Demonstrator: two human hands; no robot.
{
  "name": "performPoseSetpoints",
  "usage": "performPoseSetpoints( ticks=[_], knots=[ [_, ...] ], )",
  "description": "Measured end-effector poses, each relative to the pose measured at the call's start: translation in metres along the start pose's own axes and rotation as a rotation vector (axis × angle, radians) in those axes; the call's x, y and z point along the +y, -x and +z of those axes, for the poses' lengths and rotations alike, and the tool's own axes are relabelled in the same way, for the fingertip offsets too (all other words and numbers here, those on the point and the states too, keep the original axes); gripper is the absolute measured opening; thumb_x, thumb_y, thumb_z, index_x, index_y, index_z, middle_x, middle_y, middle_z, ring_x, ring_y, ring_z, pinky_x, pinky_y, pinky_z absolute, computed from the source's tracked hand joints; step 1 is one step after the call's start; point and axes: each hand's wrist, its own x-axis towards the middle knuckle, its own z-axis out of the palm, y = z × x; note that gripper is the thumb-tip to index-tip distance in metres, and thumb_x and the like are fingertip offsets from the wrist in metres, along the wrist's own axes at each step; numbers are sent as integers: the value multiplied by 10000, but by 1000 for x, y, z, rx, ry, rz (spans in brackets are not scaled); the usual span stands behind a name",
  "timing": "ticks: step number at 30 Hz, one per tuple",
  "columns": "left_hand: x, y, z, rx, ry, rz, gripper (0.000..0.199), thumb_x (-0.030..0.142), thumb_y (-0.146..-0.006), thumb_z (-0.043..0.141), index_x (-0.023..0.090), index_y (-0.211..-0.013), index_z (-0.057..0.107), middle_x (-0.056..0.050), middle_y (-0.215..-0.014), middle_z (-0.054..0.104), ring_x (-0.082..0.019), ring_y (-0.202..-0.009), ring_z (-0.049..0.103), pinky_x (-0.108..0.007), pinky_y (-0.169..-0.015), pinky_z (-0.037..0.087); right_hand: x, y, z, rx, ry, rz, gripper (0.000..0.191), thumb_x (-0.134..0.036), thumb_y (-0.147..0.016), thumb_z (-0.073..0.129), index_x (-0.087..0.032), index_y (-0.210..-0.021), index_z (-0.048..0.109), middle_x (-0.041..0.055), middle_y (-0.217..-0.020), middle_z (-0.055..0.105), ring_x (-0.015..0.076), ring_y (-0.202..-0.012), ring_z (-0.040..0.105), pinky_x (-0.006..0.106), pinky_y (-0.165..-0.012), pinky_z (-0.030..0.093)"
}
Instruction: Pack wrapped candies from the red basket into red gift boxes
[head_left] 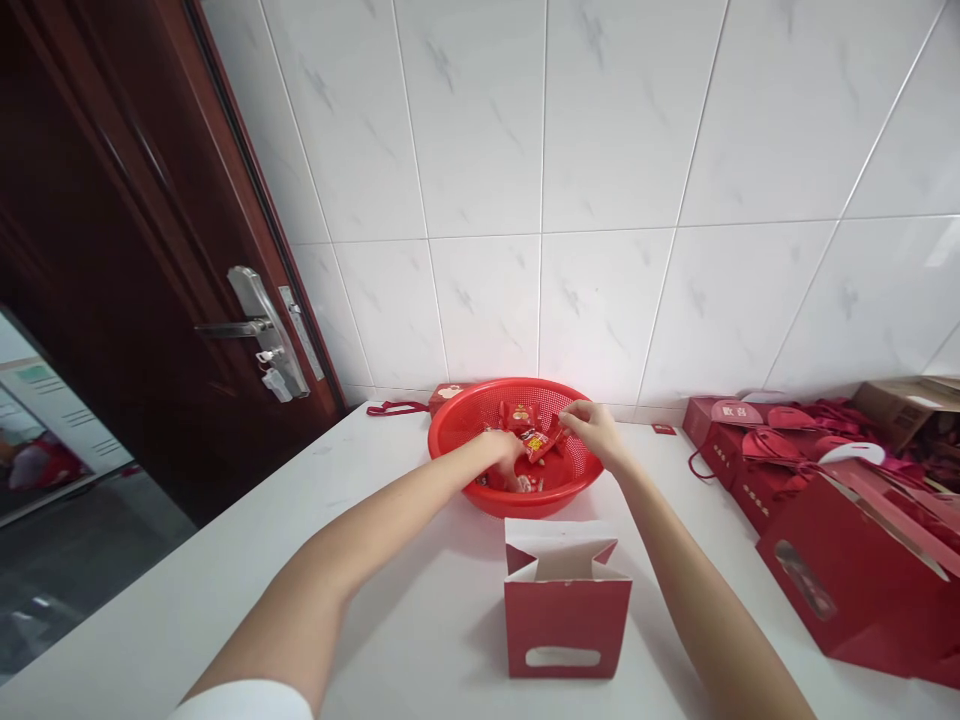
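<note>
A red plastic mesh basket (480, 512) stands against the wall, with several small red wrapped snack packets (520, 414) inside. My left hand (507, 452) reaches down into it; its fingers are curled among the packets, and what they hold is hidden. At the basket's right side, my right hand (592, 428) is closed in a pinch on the end of a red wrapped packet (552, 436). Between my forearms, in front of the basket, a small red gift box (566, 615) stands upright with its top flaps open, white inside, and an oval cutout low on its front.
Several red gift boxes (855, 560) with ribbons crowd the table's right side, near a brown cardboard box (900, 410). Behind the basket sits another red box (448, 396) with a ribbon loop. A small red card (664, 429) lies by the wall. A dark wooden door (150, 250) is at left.
</note>
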Motion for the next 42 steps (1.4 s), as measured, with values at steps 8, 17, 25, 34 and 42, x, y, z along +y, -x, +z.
performPoseSetpoints(
  ticks=[8, 17, 25, 34, 42],
  knots=[
    [-18, 0, -19, 79, -134, -112, 115, 307, -749, 751, 214, -815, 735, -113, -1032, 739, -313, -980, 682, -348, -824, 500, 8, -1, 2, -31, 117, -9, 117, -298, -784, 595, -203, -732, 641, 38, -784, 730, 206, -779, 687, 317, -744, 527],
    [-27, 6, -25, -34, -35, -253, 275, 422, -713, 768, 185, -849, 736, -163, -936, 764, -345, -885, 711, -399, -747, 539, 3, 1, 2, -4, 167, -3, 85, -266, -801, 587, -209, -786, 648, 49, -889, 753, 209, -856, 697, 316, -785, 517],
    [-30, 2, -7, -426, 14, -253, 311, 218, -338, 933, 173, -471, 657, -117, -597, 712, -291, -593, 660, -383, -591, 533, 0, 5, 4, 11, 233, 9, 67, -243, -804, 593, -212, -790, 650, 46, -897, 760, 215, -869, 699, 322, -776, 504],
    [-41, -8, -13, 60, 301, 37, 236, 406, -729, 759, 185, -810, 765, -47, -821, 745, -197, -790, 654, -250, -658, 461, 2, 5, 5, 20, 280, 5, 58, -259, -798, 623, -226, -788, 670, 23, -885, 763, 200, -812, 690, 310, -739, 490],
    [-49, -13, -9, 191, 512, 157, 291, 277, -611, 841, 169, -877, 794, -48, -838, 744, -203, -718, 643, -294, -664, 492, 8, 3, 5, 12, 255, -16, 75, -292, -792, 639, -227, -783, 676, 34, -919, 762, 218, -859, 686, 332, -766, 497]
  ],
)
